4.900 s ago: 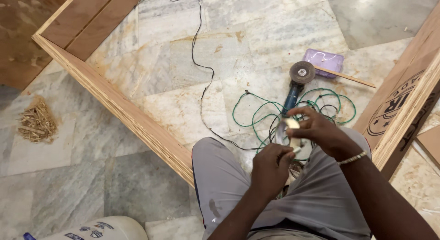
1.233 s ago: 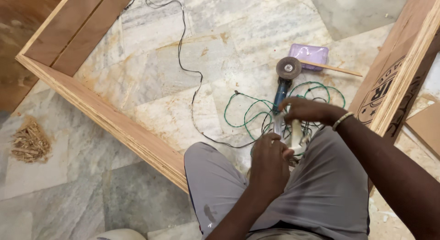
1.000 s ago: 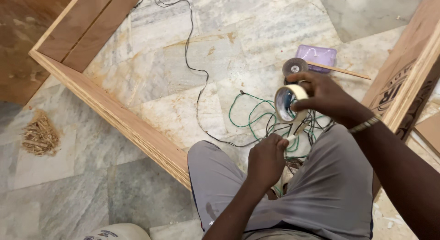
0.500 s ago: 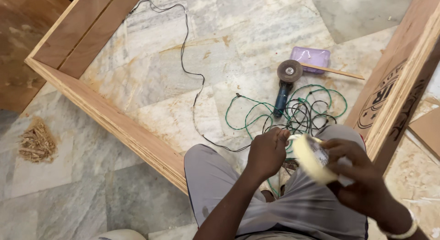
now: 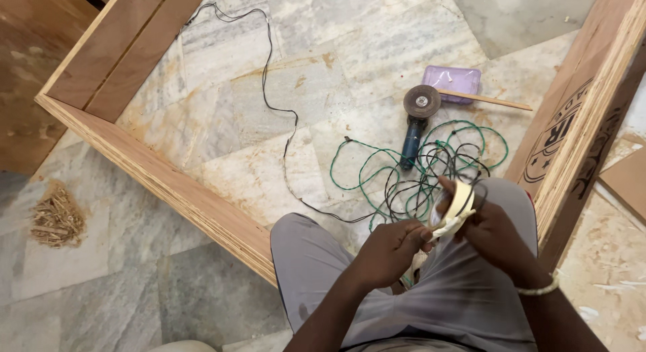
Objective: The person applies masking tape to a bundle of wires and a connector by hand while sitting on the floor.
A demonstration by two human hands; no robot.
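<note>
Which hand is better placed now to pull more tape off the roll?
Probably the left hand: its fingers already pinch the loose tape end, while the right hand grips the tape roll.

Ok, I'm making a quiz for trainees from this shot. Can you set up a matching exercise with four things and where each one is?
Things:
1. pale roll of masking tape
2. blue-handled angle grinder
3. purple plastic tray
4. heap of wood shavings

Places:
A. on the floor outside the plywood frame, far left
B. held in the right hand, its strip pinched by the left hand
C. by the green cord, disc end away from the person
D. just beyond the grinder's disc

Pairs: 1-B, 2-C, 3-D, 4-A
</note>
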